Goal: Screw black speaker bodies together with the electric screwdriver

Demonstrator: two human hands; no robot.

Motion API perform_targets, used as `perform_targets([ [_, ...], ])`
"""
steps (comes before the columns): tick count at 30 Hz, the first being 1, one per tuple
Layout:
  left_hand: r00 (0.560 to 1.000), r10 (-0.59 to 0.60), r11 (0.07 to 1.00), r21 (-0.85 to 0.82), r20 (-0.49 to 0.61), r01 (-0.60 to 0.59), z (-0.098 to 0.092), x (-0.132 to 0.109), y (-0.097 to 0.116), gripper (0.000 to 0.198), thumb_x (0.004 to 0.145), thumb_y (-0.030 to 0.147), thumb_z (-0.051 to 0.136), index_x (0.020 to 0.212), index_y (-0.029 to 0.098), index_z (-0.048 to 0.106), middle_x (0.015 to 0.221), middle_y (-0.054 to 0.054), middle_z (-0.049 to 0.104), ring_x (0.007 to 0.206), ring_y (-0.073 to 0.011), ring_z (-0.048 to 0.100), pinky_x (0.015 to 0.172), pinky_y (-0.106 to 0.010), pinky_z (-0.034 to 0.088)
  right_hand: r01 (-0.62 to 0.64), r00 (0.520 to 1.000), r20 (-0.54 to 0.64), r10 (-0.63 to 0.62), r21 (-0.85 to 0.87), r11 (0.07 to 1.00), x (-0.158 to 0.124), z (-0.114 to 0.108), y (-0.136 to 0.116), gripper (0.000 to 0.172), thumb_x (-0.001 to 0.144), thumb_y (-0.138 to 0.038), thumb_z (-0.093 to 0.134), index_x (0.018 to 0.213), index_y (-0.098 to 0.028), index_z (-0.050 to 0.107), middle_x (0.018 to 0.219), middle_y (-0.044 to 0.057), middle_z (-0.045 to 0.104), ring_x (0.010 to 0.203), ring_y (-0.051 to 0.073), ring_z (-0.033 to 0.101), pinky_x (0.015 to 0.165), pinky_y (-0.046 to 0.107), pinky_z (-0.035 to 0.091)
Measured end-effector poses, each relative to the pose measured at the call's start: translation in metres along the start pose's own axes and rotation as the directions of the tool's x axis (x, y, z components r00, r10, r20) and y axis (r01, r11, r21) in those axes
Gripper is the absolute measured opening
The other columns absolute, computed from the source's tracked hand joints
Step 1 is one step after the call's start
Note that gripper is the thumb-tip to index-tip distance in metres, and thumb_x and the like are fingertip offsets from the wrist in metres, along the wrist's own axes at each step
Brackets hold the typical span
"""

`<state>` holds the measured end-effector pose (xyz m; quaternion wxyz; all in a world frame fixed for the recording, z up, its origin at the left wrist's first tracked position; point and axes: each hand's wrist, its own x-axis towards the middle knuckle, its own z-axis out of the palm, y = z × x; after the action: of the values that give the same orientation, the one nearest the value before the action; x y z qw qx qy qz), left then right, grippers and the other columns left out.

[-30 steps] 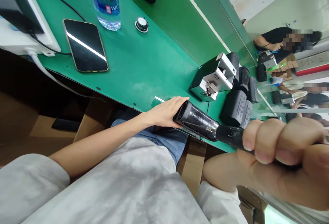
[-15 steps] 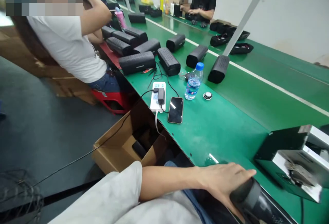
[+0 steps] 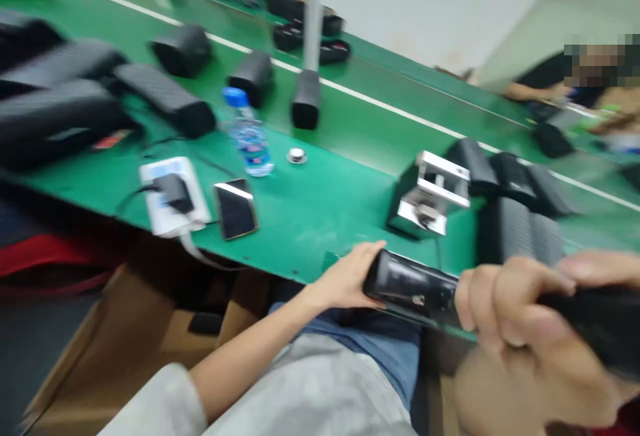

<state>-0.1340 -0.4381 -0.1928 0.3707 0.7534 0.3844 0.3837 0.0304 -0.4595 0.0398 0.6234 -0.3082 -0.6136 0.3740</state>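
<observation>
A black speaker (image 3: 417, 286) with a glossy side facing up lies along the near edge of the bench. My left hand (image 3: 353, 276) is wrapped around its left end, thumb on top. My right hand (image 3: 530, 309) is closed around a thick black tool-like handle (image 3: 600, 323), close to the camera and over the speaker's right end. Blur and my fingers hide the tool's tip, so its kind is unclear. Just beyond the speaker stands a black and silver box-shaped device (image 3: 430, 196).
Left on the green bench (image 3: 330, 189) are a phone (image 3: 236, 209), a power strip (image 3: 175, 196), a water bottle (image 3: 250, 136) and a small round part (image 3: 297, 155). Several black speakers (image 3: 165, 99) lie around. A cardboard box (image 3: 125, 336) sits below. A co-worker (image 3: 555, 83) is across the bench.
My view has swung right, bringing in my right hand with the black tool and the speakers behind the device. My left hand still grips the speaker's end.
</observation>
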Motion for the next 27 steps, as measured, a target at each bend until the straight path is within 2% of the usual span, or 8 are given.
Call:
perform_targets([
  [2,1.000,-0.029,1.000,0.011,0.006,0.029,-0.004,0.001,-0.002,0.129,0.076,0.046,0.103,0.177,0.027,0.025,0.171,-0.025,0.048,0.160,-0.0462,0.051,0.131,-0.068,0.045,0.073,0.989,-0.133,-0.068,0.035,0.997,0.030,-0.010,0.001,0.039,0.072,-0.015,0.087,0.099,-0.039,0.073,0.048,-0.013,0.041,0.027,0.012,0.024,0.023,0.033,0.030],
  [3,0.999,-0.034,0.999,0.014,0.016,0.034,-0.006,0.001,-0.003,0.127,0.078,0.043,0.102,0.177,0.028,0.024,0.172,-0.023,0.048,0.161,-0.0455,0.050,0.132,-0.068,0.044,0.154,0.951,-0.271,-0.151,-0.009,0.988,0.047,-0.017,0.007,0.036,0.071,-0.016,0.084,0.097,-0.038,0.072,0.051,-0.013,0.039,0.029,0.010,0.021,0.025,0.032,0.029],
  [6,0.998,-0.031,0.999,0.026,0.051,0.030,-0.010,0.003,-0.001,0.126,0.081,0.039,0.099,0.178,0.030,0.020,0.173,-0.021,0.047,0.163,-0.0445,0.048,0.133,-0.068,0.044,0.395,0.827,-0.358,-0.434,-0.180,0.901,0.095,-0.038,0.036,0.022,0.079,-0.026,0.079,0.092,-0.034,0.064,0.053,-0.012,0.040,0.033,0.013,0.035,0.032,0.030,0.031],
  [10,0.997,-0.045,0.998,0.054,0.061,0.041,-0.010,0.001,0.004,0.126,0.081,0.036,0.098,0.178,0.032,0.018,0.171,-0.021,0.047,0.162,-0.0445,0.049,0.132,-0.068,0.044,0.388,0.847,-0.285,-0.448,-0.241,0.889,0.130,-0.053,0.084,0.026,0.091,-0.035,0.083,0.093,-0.033,0.057,0.055,-0.012,0.042,0.039,0.013,0.039,0.040,0.032,0.037],
  [14,0.996,-0.061,0.996,0.075,0.059,0.057,-0.009,0.001,0.003,0.127,0.081,0.035,0.099,0.178,0.032,0.017,0.171,-0.021,0.047,0.163,-0.0445,0.048,0.132,-0.068,0.045,0.301,0.881,-0.284,-0.378,-0.279,0.912,0.141,-0.054,0.112,0.038,0.094,-0.060,0.081,0.099,-0.033,0.054,0.059,-0.014,0.041,0.041,0.012,0.039,0.045,0.031,0.040],
  [23,0.995,-0.066,0.995,0.078,0.069,0.061,-0.012,0.003,0.005,0.126,0.081,0.037,0.099,0.177,0.032,0.018,0.171,-0.020,0.047,0.162,-0.0439,0.050,0.133,-0.065,0.045,0.052,0.929,-0.314,-0.196,-0.415,0.908,0.140,-0.058,0.111,0.058,0.089,-0.092,0.064,0.101,-0.041,0.040,0.063,-0.011,0.040,0.052,0.016,0.033,0.047,0.037,0.040],
  [25,0.995,-0.065,0.995,0.086,0.074,0.058,-0.012,0.004,0.006,0.126,0.083,0.039,0.098,0.178,0.031,0.017,0.171,-0.021,0.046,0.163,-0.0441,0.049,0.133,-0.065,0.044,0.062,0.935,-0.300,-0.188,-0.384,0.921,0.137,-0.059,0.110,0.059,0.086,-0.091,0.068,0.099,-0.040,0.042,0.062,-0.012,0.040,0.050,0.015,0.031,0.045,0.037,0.039],
  [27,0.995,-0.060,0.994,0.092,0.078,0.053,-0.012,0.004,0.006,0.126,0.083,0.040,0.098,0.178,0.031,0.015,0.170,-0.021,0.047,0.162,-0.0444,0.049,0.133,-0.065,0.044,0.095,0.933,-0.294,-0.206,-0.350,0.932,0.129,-0.058,0.103,0.050,0.088,-0.079,0.075,0.098,-0.040,0.046,0.059,-0.012,0.039,0.046,0.014,0.032,0.043,0.037,0.039],
])
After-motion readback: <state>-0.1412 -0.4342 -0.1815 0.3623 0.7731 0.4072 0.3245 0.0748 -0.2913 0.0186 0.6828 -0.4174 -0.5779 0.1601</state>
